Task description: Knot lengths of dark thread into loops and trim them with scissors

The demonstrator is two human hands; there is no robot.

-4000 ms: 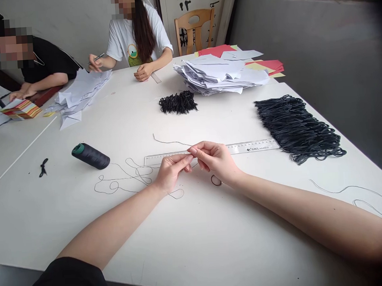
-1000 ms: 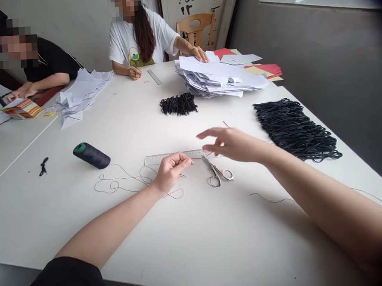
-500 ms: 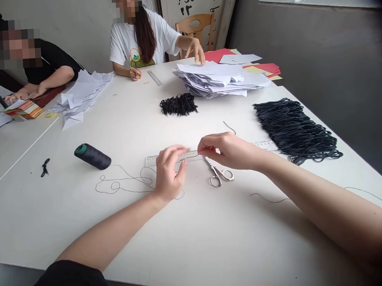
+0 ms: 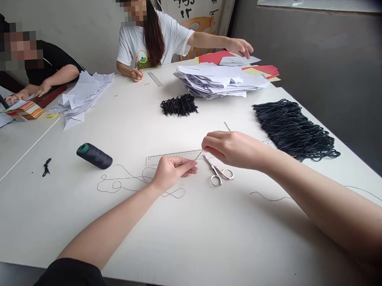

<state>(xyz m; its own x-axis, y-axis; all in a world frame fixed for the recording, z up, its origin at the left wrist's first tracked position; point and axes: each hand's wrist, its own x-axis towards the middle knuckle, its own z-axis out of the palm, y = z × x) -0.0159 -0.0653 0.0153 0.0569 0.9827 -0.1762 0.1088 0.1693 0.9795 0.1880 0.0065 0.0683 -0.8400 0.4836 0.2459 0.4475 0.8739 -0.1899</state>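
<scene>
Stretching between two pinches: one dark cord, looking straight, its visible length slanting from near left to far right. Left hand grasps the nearer end between thumb and fingers; right hand pinches the farther end at its fingertips, knuckles up. Single strand or doubled: too fine to tell from here.

Cord sits in the small gap between the hands, crossing in front of a clear ruler that lies crosswise on the white table. Scissors rest on the table just right of the left fingertips, held by neither hand. Their long axis runs the other way: tips far left, beside the right fingertips, finger rings toward the wearer. Right hand nearer the tips.

Around: spool on its side, well left, loose thread looping toward the left hand. Large bundle of looped cords beyond the right forearm; smaller black bundle farther off, near a paper stack.
</scene>
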